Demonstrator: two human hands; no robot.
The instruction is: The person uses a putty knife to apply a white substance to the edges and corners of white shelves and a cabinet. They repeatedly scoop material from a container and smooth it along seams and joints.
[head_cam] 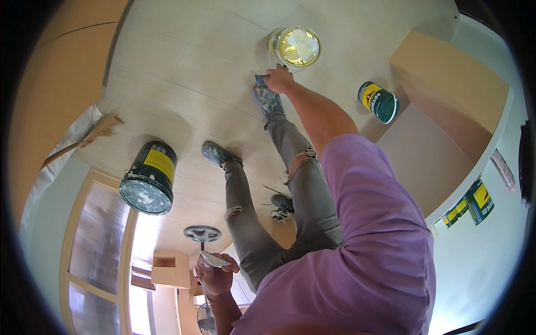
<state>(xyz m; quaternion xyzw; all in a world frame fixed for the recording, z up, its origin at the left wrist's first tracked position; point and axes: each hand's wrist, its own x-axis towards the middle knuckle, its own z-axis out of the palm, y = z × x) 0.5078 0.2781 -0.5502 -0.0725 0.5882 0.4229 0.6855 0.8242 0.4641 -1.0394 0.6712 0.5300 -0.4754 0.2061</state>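
Note:
At the upper middle, my right hand (278,79) reaches down past my right shoe and grips a small dark blue flat piece (260,80), whose kind is unclear. Just beyond the fingertips stands a round tub (296,47) with a shiny, see-through, yellowish top. My left hand (215,274) is raised at the lower left, its fingers closed on a thin, whitish, roughly triangular flat piece (215,259); its exact kind cannot be told. My shoes, the right one (268,100) and the left one (217,153), are marked with pale stains on the tiled floor.
A large stained dark green bucket (153,176) stands left, near a straw broom (100,132). A smaller green bucket (378,101) is at right, beside a large board-sided box or cabinet (444,79). A pedestal fan's base (202,233) and a cardboard box (171,270) are lower left.

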